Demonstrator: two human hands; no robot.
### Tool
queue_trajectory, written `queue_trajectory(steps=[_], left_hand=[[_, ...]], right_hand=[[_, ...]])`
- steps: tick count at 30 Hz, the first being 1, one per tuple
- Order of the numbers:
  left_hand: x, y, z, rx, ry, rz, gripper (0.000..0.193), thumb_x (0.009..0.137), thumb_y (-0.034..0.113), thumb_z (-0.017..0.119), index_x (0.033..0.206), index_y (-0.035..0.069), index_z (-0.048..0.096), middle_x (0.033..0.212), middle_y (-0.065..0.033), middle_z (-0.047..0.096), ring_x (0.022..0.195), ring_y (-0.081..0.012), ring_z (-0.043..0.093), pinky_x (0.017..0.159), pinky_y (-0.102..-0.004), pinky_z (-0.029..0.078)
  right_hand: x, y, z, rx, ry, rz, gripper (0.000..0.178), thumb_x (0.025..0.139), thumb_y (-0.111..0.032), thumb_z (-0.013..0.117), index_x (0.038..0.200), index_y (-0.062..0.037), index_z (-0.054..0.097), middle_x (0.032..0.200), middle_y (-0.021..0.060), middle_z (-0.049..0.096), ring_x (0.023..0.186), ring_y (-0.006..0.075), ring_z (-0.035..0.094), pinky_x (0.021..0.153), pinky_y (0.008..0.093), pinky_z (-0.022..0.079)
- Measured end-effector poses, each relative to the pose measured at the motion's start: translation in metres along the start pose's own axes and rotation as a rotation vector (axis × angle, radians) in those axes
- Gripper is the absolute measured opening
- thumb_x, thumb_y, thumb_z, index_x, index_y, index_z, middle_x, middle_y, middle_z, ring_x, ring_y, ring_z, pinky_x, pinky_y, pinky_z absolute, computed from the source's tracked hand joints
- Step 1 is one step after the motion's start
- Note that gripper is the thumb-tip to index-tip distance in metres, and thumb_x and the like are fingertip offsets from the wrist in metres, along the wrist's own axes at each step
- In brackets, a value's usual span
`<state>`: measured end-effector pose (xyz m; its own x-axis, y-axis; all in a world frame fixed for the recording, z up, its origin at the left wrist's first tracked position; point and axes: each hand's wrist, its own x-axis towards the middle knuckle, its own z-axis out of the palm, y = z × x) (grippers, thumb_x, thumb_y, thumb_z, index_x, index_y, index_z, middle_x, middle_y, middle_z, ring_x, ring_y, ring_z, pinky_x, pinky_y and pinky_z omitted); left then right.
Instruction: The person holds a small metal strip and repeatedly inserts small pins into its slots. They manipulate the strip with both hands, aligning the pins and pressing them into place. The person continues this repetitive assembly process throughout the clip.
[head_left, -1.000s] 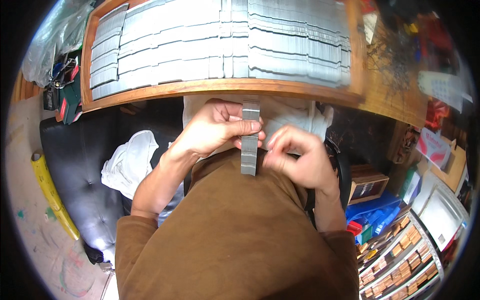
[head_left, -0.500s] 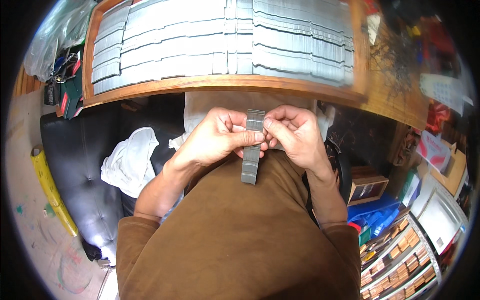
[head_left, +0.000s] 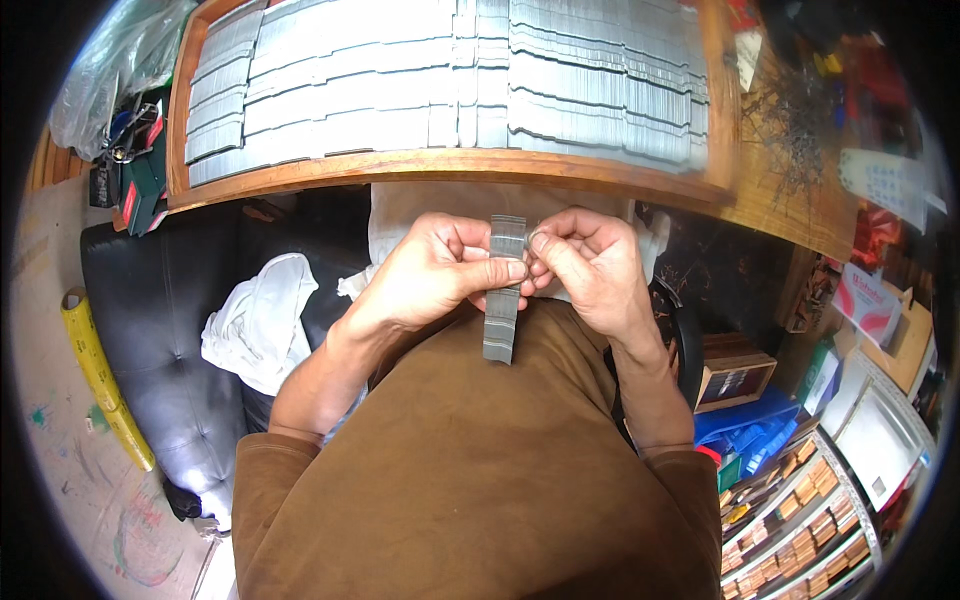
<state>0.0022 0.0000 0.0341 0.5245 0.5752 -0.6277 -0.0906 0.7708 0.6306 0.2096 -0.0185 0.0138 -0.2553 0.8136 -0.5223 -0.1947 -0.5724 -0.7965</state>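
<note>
My left hand (head_left: 440, 265) is closed around a narrow stack of thin grey metal pieces (head_left: 499, 325). Its thumb lies across the middle of the stack, which stands out above and below the grip over my brown shirt. Just to the right, my right hand (head_left: 592, 262) is closed, thumb and forefinger pinched together close to the stack's edge. Whatever may be between those fingertips is too small to make out. Beyond both hands, a wooden tray (head_left: 450, 165) holds rows of similar thin grey pieces (head_left: 590, 90) packed tightly side by side.
A black padded seat (head_left: 165, 330) with a white cloth (head_left: 262, 325) is at left, beside a yellow tube (head_left: 105, 385). At right are a wooden tabletop (head_left: 790, 215) strewn with thin dark bits, a blue bag (head_left: 745, 420), cardboard boxes (head_left: 905, 335) and a rack (head_left: 800, 520) of small wooden pieces.
The pinched fingers of my right hand have shifted slightly right, away from the stack's edge. My left hand keeps its grip, and the stack has risen a little.
</note>
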Motion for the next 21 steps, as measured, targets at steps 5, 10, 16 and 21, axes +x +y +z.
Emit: queue_trajectory(steps=[5, 10, 16, 21], left_hand=[[0.0023, -0.0074, -0.0042, 0.046, -0.015, 0.018, 0.016, 0.097, 0.014, 0.075, 0.103, -0.001, 0.075, 0.089, -0.007, 0.077, 0.077, -0.0084, 0.072, 0.062, -0.0191, 0.052], [0.0027, -0.0078, -0.0056, 0.083, -0.03, 0.015, 0.017, 0.097, 0.013, 0.074, 0.106, -0.001, 0.075, 0.091, -0.007, 0.078, 0.078, -0.009, 0.072, 0.062, -0.0195, 0.052], [0.0016, -0.008, -0.0048, 0.082, -0.048, 0.013, 0.017, 0.098, 0.017, 0.073, 0.107, 0.003, 0.076, 0.092, -0.0031, 0.078, 0.079, -0.0067, 0.071, 0.062, -0.0193, 0.048], [0.0018, -0.0074, -0.0033, 0.071, -0.048, 0.012, 0.017, 0.098, 0.017, 0.073, 0.107, 0.003, 0.076, 0.093, -0.0041, 0.078, 0.08, -0.0079, 0.071, 0.062, -0.0198, 0.048]], right_hand=[[-0.0008, -0.0068, 0.0011, 0.016, -0.033, 0.028, 0.01, 0.1, -0.004, 0.065, 0.103, 0.0055, 0.066, 0.082, 0.0087, 0.07, 0.069, 0.0125, 0.069, 0.065, 0.0239, 0.058], [0.0001, -0.0065, 0.0013, -0.016, -0.026, 0.04, 0.009, 0.1, -0.004, 0.066, 0.101, 0.0049, 0.066, 0.081, 0.008, 0.07, 0.068, 0.0111, 0.067, 0.065, 0.0236, 0.057], [-0.001, -0.0055, 0.0029, -0.011, 0.003, 0.05, 0.007, 0.099, -0.003, 0.066, 0.098, 0.0045, 0.066, 0.08, 0.0078, 0.07, 0.067, 0.0106, 0.066, 0.063, 0.0233, 0.056], [-0.0023, -0.0025, 0.002, 0.004, 0.046, 0.018, 0.012, 0.097, -0.005, 0.067, 0.095, 0.0067, 0.068, 0.083, 0.0088, 0.071, 0.067, 0.0111, 0.068, 0.06, 0.0227, 0.056]])
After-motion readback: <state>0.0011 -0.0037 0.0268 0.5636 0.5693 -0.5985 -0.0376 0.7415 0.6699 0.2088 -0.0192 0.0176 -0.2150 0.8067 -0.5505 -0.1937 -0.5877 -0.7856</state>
